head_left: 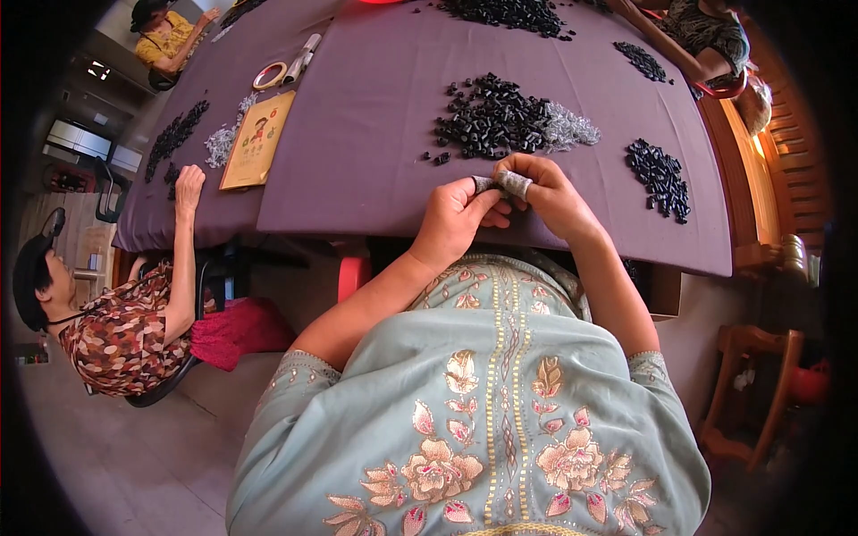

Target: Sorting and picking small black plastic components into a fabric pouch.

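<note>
My left hand (451, 219) and my right hand (552, 198) meet over the near part of the purple-covered table, fingertips pinched together. Grey wraps (514, 184) cover some of the fingertips. Whatever small thing they hold is hidden between the fingers. Just beyond my hands lies a heap of small black tube-shaped pieces (492, 114), with a smaller heap of clear plastic pieces (568, 127) against its right side. Farther right is a separate pile of similar black pieces (660, 180).
A yellow booklet (257, 143), a tape roll (269, 76) and more clear pieces (220, 145) lie to the left. A person in a patterned shirt (125, 335) sits there, one hand (189, 186) on the table. Other people sit at the far corners. A wooden bench (746, 196) stands right.
</note>
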Available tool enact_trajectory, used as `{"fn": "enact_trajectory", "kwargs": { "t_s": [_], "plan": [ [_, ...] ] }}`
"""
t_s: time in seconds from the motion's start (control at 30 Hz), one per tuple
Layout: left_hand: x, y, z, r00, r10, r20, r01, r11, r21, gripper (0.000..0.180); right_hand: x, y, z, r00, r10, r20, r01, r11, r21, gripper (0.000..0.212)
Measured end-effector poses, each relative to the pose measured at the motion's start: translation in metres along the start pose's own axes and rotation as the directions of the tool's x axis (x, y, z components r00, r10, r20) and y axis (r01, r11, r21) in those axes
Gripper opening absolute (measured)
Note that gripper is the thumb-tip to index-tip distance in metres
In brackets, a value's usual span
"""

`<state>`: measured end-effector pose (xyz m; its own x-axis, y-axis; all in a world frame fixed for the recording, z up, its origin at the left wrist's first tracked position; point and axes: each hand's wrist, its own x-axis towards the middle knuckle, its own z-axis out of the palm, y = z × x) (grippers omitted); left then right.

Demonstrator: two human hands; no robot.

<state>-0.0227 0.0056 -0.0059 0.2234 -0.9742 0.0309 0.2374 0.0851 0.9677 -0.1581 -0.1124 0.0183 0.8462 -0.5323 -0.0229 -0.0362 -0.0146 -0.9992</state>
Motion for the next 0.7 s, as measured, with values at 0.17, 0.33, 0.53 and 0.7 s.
{"fn": "enact_trajectory", "kwargs": {
  "t_s": [0.17, 0.33, 0.53, 0.7],
  "plan": [
    [0.000, 0.002, 0.000, 1.000, -0.007, 0.010, 0.007, 1.000, 0.018, 0.017, 0.000, -0.003, 0.003, 1.000, 0.013, -0.006, -0.013, 1.000, -0.007, 0.006],
    [0.001, 0.005, -0.003, 0.999, -0.031, -0.006, 0.031, 0.999, -0.033, 0.018, -0.001, -0.014, 0.009, 0.999, -0.001, -0.050, 0.002, 1.000, 0.015, 0.006],
    [0.002, 0.012, -0.004, 0.997, -0.072, -0.032, 0.069, 0.995, -0.076, 0.021, 0.000, -0.006, 0.008, 0.986, -0.147, -0.082, 0.137, 0.983, -0.120, 0.017],
    [0.003, 0.010, -0.008, 0.995, -0.081, -0.053, 0.074, 0.989, -0.127, 0.021, -0.001, -0.009, 0.020, 0.945, -0.305, -0.118, 0.256, 0.914, -0.315, 0.024]
  ]
}}
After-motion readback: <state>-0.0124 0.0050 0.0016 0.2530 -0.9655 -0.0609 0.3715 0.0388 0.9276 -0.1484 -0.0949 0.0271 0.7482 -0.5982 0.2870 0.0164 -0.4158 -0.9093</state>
